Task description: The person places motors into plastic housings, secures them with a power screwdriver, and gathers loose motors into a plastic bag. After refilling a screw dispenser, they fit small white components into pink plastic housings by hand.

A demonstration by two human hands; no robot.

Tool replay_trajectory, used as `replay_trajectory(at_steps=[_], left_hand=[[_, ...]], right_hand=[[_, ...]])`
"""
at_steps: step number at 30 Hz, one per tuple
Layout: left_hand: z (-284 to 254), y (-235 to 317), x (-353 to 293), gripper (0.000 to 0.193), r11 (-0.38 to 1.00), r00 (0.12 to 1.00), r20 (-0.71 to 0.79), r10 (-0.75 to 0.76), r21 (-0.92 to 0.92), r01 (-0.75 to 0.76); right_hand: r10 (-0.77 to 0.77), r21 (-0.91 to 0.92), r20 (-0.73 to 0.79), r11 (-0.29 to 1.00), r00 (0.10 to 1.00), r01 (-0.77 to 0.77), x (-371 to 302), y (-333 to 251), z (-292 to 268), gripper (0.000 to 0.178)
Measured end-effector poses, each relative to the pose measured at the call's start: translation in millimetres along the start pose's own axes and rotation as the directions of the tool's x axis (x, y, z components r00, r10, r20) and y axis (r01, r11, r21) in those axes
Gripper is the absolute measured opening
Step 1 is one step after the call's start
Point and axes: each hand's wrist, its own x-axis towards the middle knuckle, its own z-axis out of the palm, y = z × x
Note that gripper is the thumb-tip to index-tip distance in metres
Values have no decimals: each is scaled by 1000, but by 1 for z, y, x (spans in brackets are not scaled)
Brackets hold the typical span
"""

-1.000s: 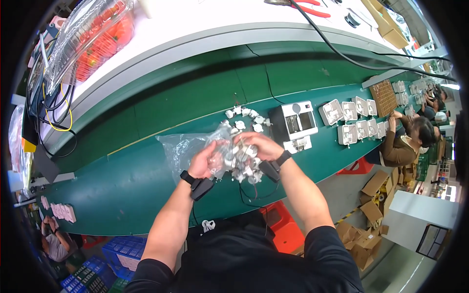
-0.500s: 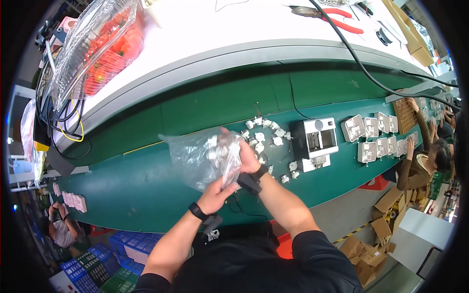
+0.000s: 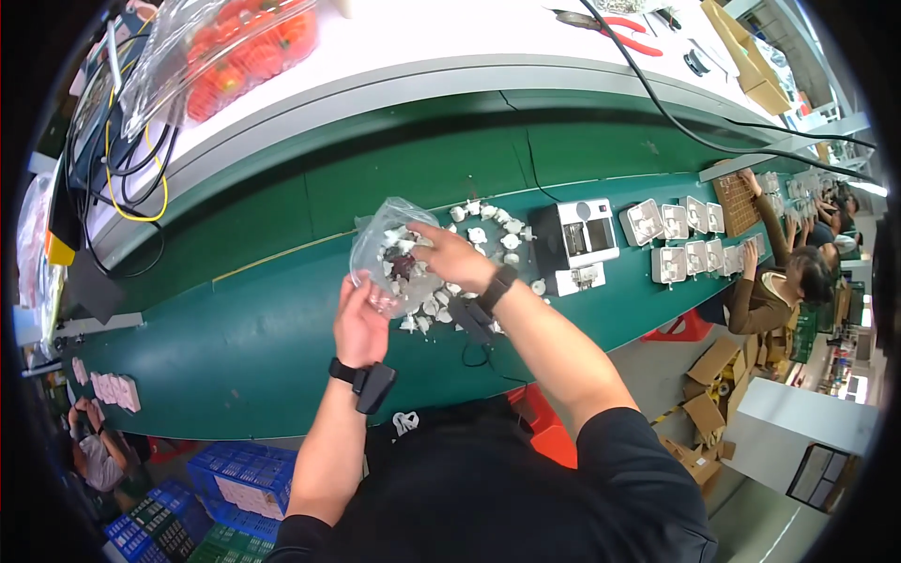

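White parts (image 3: 396, 236) inside a clear bag (image 3: 372, 231), left hand (image 3: 361, 324) with grip on its side, right hand (image 3: 457, 258) grip unclear

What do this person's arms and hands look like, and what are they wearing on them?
The left hand and right hand are ungloved. Each wrist wears a black band with a dark, blocky device beside it. The forearms are bare below short black sleeves. What the devices are, I can't tell.
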Motion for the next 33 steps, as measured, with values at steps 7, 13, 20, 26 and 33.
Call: replay_trajectory(at_steps=[7,13,20,26,33], left_hand=[[-4,43,-7,12,968,999,35,-37,250,27],[-12,52,-14,16,857,999,-23,-27,515,35],[-19,33,-11,18,723,999,50,-1,690,-34],[-14,29,-9,21,732,996,80,-31,680,-32],[-20,30,-9,25,673,995,97,36,733,-96]], right_hand=[[-231,-578,-286,816,930,25,23,19,-96,65],[-210,-941,68,312,975,133,30,50,-58,93],[-118,-918,-22,395,993,26,0,84,-34,93],[-276,-613,-104,774,956,157,-18,111,-70,73],[-80,176,233,984,969,39,-72,-20,-62,61]])
